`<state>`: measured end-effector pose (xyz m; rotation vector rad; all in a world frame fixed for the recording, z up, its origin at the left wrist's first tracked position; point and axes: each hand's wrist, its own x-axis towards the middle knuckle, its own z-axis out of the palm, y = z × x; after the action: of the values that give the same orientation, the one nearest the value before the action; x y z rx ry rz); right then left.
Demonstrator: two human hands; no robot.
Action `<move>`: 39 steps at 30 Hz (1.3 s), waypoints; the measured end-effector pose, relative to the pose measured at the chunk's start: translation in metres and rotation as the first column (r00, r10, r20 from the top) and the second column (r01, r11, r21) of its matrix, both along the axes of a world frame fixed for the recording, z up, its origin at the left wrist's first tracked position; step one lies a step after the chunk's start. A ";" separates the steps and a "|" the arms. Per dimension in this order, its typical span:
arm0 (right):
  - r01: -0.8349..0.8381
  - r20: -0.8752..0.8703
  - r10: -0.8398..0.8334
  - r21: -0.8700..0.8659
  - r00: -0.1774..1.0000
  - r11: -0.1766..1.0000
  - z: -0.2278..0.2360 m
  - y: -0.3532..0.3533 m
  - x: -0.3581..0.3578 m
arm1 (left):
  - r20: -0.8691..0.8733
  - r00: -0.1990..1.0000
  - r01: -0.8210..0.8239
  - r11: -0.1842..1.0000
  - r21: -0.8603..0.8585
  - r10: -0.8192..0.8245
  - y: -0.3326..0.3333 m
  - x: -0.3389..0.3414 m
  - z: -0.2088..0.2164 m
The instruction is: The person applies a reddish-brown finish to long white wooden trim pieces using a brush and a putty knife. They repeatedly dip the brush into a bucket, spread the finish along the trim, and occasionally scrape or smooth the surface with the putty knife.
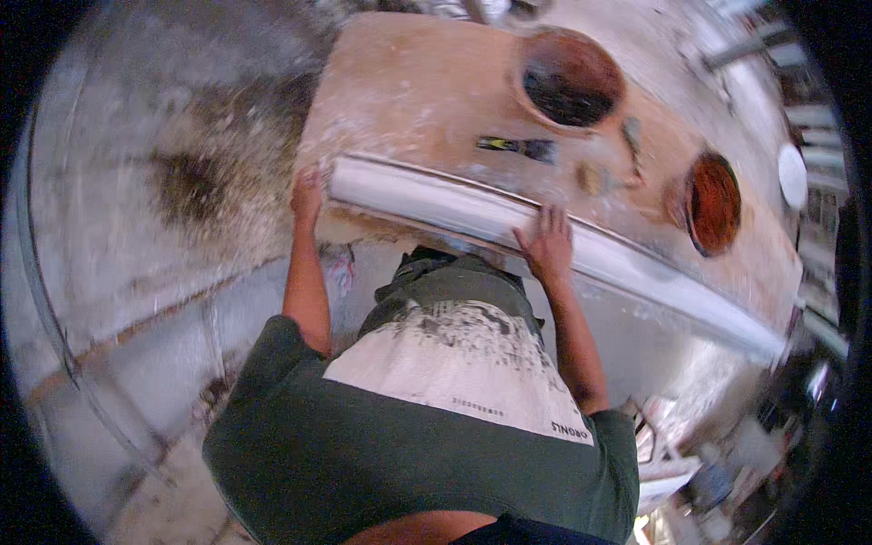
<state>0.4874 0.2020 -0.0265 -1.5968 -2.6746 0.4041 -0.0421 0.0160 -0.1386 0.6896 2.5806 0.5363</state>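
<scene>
A long white moulding [436, 195], seemingly of plaster, lies along the near edge of a brown tabletop [400, 73] and slants down to the right. My right hand [549, 243] rests palm down on it near its middle, fingers stretched and slightly apart. Just off the moulding's left end is my left hand [309, 189], its fingers extended at the table's left edge. Blur hides whether it touches the moulding. Beyond the moulding lies a scraper [516, 146] with a black and yellow handle and a grey blade.
A large reddish-brown bucket [572, 77] with dark contents stands at the back, a smaller one [713, 202] at the right. Between them are a tan block [595, 177] and a slim tool [633, 150]. Dark debris [186, 182] marks the floor at left. A white round lid-like thing [792, 177] is far right.
</scene>
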 end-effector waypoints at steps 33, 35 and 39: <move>0.185 0.101 -0.172 -0.130 0.980 0.974 0.025 -0.027 -0.027 | 0.195 0.807 0.589 0.787 -0.184 -0.558 0.059 0.003 0.076; 0.163 0.085 -0.153 -0.121 0.985 0.979 0.024 -0.028 -0.026 | 0.401 0.786 0.503 0.864 0.027 -0.470 0.056 -0.012 0.062; 0.180 0.096 -0.168 -0.128 0.981 0.975 0.021 -0.028 -0.025 | 0.524 0.785 0.311 0.942 0.128 -0.331 0.055 0.011 0.073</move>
<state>0.4623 0.1741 -0.0052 -1.9096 -2.5868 0.5369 -0.0311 0.0714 -0.0655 0.8307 1.8800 0.5661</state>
